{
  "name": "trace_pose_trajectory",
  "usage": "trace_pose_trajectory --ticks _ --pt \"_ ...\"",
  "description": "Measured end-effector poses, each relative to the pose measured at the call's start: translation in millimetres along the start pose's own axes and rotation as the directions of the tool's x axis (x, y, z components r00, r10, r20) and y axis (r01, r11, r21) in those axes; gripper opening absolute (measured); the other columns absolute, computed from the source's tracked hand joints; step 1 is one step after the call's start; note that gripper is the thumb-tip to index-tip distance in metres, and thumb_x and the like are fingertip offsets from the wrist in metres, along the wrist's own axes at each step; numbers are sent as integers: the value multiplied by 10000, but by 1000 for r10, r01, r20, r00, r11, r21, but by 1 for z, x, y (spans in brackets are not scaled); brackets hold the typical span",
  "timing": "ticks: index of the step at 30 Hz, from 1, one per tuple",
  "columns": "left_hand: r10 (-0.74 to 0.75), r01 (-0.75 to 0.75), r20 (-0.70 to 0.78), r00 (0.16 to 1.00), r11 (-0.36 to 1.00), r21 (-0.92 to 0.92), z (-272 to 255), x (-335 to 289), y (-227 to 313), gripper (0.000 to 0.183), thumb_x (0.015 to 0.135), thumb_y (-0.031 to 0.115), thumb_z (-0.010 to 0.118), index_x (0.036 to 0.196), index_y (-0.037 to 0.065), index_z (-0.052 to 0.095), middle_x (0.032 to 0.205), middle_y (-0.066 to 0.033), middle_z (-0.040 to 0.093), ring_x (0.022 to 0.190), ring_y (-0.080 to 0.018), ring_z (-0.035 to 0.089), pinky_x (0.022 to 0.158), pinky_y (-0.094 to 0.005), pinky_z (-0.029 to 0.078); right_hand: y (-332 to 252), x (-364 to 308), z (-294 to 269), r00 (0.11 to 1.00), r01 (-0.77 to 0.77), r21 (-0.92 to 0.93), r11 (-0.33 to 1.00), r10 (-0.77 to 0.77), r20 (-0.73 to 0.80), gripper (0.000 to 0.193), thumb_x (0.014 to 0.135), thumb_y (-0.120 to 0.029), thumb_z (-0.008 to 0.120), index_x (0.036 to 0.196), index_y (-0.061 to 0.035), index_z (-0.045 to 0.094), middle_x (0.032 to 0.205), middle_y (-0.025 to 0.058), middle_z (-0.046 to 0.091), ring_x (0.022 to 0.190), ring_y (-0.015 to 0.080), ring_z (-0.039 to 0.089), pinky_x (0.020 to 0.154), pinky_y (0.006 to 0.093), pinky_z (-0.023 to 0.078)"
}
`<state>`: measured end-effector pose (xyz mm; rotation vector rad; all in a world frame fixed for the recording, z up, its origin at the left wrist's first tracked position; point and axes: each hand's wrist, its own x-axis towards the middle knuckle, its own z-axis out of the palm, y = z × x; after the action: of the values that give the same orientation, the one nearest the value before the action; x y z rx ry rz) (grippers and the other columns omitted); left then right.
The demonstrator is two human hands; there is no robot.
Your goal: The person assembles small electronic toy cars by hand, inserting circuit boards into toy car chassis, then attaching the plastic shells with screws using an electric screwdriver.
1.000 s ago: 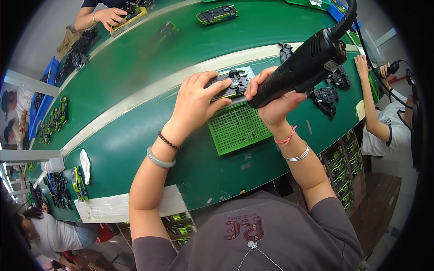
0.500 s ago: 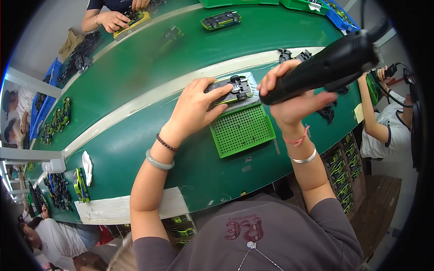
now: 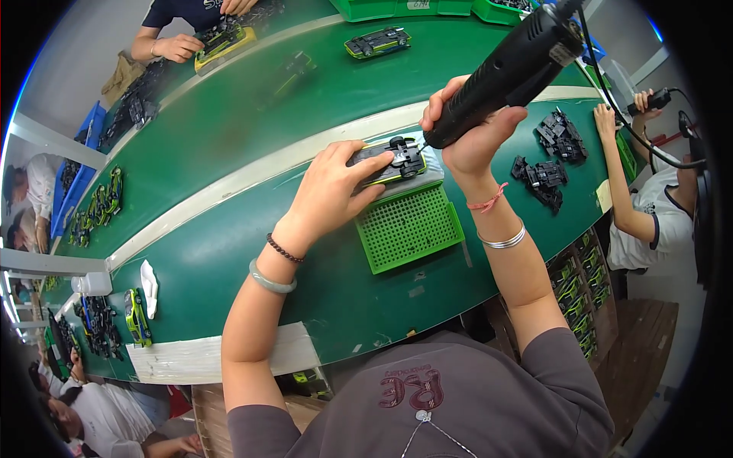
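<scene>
My left hand point(image 3: 327, 182) is closed over a toy car point(image 3: 403, 162), pressing its black underside with the wheels facing up. The car rests on a pale grey-blue holder point(image 3: 432, 172) just beyond a green perforated basket point(image 3: 412, 227). In my right hand point(image 3: 477, 133) is a black electric screwdriver point(image 3: 504, 76), gripped round its body and tilted. Its tip points at the right end of the car; whether it touches cannot be made out.
Black plastic chassis parts point(image 3: 542, 182) lie to the right on the green table point(image 3: 252, 221). Another overturned toy car point(image 3: 377, 43) lies across the pale divider strip point(image 3: 221, 179). Co-workers sit around; one works on a yellow fixture point(image 3: 226, 52). A cable point(image 3: 611, 99) hangs at the right.
My right hand has brought the screwdriver left and its tip toward the car's end. More of the black chassis parts on the right shows. My left hand stays on the car.
</scene>
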<state>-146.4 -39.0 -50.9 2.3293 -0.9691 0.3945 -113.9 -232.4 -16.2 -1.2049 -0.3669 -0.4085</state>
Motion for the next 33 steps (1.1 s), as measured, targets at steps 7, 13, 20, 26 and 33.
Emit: trace_pose_trajectory --ticks 7,13,20,26,33 --pt "0 0 29 1000 1000 4 -2 1 -1 433 727 169 689 1149 163 591 1086 -141 533 988 -315 506 859 -392 429 16 2 6 998 21 -84 996 -16 60 829 717 -810 302 746 -4 495 533 71 494 461 149 501 436 247 394" --pt "-4 5 40 999 1000 -13 -2 1 -1 427 734 166 685 1150 153 590 1104 -140 523 1010 -315 493 874 -396 420 20 3 10 996 34 -51 998 -30 84 765 807 -717 348 665 18 504 499 58 493 418 113 491 397 224 384" --pt "-5 6 40 999 999 -37 -1 -1 0 424 736 169 682 1149 148 591 1102 -137 525 1020 -314 488 882 -396 413 15 2 11 997 -18 -74 997 24 79 766 800 -723 351 671 15 508 505 57 498 431 105 502 401 219 386" --pt "-9 9 -12 1000 999 -49 3 -3 -3 397 718 176 690 1107 158 610 1046 -143 546 992 -311 509 864 -400 425 -8 -9 13 998 -6 -54 999 9 59 925 634 -889 236 829 -17 475 591 92 513 503 169 509 476 258 421" --pt "-6 5 -29 1000 999 -49 3 -2 -3 394 720 182 692 1105 164 614 1008 -132 552 963 -301 517 847 -394 432 -8 -57 2 991 -132 95 987 129 44 949 564 -927 231 805 -34 443 569 75 483 491 182 499 477 292 441"
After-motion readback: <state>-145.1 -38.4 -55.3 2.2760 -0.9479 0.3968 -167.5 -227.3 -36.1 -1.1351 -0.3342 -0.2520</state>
